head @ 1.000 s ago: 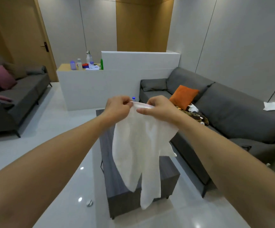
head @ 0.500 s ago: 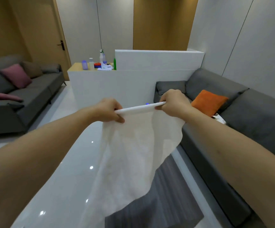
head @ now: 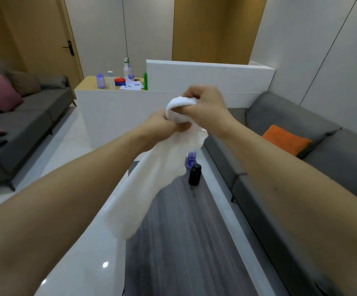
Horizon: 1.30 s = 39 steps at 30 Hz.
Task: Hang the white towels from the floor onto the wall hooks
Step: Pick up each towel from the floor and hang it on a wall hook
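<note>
White towel bunched at its top, gripped by both the left hand and right hand in mid-air, its tail hanging over a dark grey coffee table. Beneath it stand a black bottle and a purple one; a grey sofa with an orange cushion sits alongside.

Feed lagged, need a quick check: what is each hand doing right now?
Left hand: closed, gripping the white towel.
Right hand: closed, gripping the bunched top of the same towel.
</note>
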Motion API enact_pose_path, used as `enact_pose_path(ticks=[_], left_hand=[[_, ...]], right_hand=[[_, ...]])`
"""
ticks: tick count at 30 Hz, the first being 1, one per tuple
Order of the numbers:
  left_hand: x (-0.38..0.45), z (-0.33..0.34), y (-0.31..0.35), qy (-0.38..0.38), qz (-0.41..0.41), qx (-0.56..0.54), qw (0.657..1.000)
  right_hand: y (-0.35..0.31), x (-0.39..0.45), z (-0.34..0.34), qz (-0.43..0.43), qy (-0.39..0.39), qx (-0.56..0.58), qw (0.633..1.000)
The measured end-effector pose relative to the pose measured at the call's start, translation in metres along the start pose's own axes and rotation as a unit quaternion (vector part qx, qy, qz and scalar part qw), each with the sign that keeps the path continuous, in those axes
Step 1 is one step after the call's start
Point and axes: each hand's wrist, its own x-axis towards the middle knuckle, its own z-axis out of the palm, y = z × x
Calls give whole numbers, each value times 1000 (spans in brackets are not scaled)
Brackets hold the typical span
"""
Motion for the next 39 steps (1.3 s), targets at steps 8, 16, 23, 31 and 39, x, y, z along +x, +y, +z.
enact_pose_path(ticks=[8, 16, 23, 31, 39], left_hand=[[19, -25, 33, 55, 3, -144, 988], [-15, 15, 62, 77, 3, -113, 991], [-39, 62, 80, 239, 10, -51, 970], [-67, 40, 71, 372, -21, -39, 927], [-53, 4, 37, 372, -45, 132, 918]], right_hand=[[48, 8, -40, 138, -211, 154, 956], [27, -8, -68, 64, -96, 136, 984], [54, -48, -136, 75, -259, -34, 962], [91, -57, -178, 105, -229, -104, 962], [120, -18, -136, 92, -217, -150, 960]])
